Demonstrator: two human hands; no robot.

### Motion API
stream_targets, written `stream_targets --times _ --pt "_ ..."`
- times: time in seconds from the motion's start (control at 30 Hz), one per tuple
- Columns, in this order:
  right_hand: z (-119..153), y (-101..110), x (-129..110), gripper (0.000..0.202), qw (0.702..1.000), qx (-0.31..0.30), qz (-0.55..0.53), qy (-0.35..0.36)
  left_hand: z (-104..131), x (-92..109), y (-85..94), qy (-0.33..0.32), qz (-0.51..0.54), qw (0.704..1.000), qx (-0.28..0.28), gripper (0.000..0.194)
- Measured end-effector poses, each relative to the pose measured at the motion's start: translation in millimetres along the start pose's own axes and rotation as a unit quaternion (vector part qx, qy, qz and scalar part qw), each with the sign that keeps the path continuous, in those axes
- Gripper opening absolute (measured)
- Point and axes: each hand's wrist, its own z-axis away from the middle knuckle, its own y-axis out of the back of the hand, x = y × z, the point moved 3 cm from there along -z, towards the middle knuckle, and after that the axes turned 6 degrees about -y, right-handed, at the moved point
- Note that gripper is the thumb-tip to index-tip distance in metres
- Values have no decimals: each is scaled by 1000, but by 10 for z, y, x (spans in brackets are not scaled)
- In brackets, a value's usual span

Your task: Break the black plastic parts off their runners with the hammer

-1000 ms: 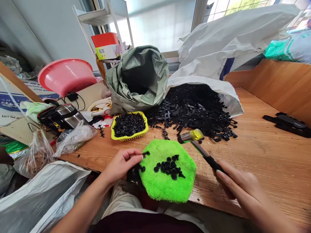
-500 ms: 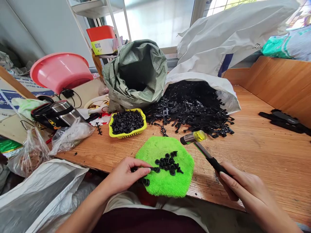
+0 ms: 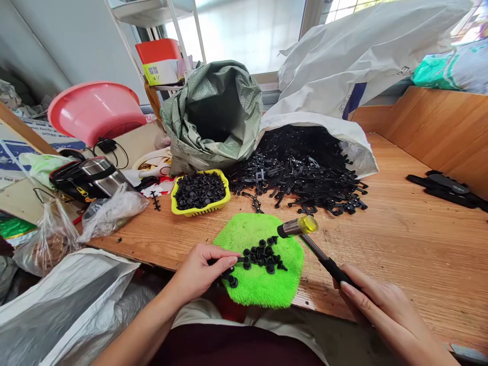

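Observation:
My left hand [image 3: 213, 267] is closed on a black plastic part [image 3: 241, 260], pinched between thumb and fingers over the left side of a green fluffy cloth [image 3: 282, 290]. A round black piece sits at the part's tip; most of the rest hides in my palm. Beside it on the cloth lies a small heap of black push clips [image 3: 263, 254]. My right hand [image 3: 366, 295] grips the black handle of a mallet [image 3: 295, 226] with a yellow face and a dark face. The mallet's head hangs above the cloth's upper right edge.
Behind the cloth stands a yellow basket [image 3: 200, 209] full of black clips. Black plastic parts [image 3: 301, 173] spill from a white sack [image 3: 343, 76] next to a green woven sack [image 3: 213, 117]. Plastic bags [image 3: 114, 211] and a steel flask [image 3: 104, 175] lie at left, a black object [image 3: 450, 188] at right.
The mallet has moved a little left and down, its head now over the cloth's edge. My left hand has shifted the held part slightly, its round tip now tilted upright.

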Motion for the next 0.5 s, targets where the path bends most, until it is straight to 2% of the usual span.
stream_targets --times 0.13,0.23,0.33,0.5 --pt "-7 5 14 33 998 -35 24 37 18 -2 0 -11 -28 999 -9 29" --pt "-26 21 -132 28 994 -67 29 86 40 54 21 -39 -100 994 -9 28" --pt "-37 26 -337 25 987 -65 49 140 63 134 44 -67 -197 978 -7 28" --pt "-45 -43 -502 27 965 -104 148 190 64 199 51 -91 -282 955 -17 29"
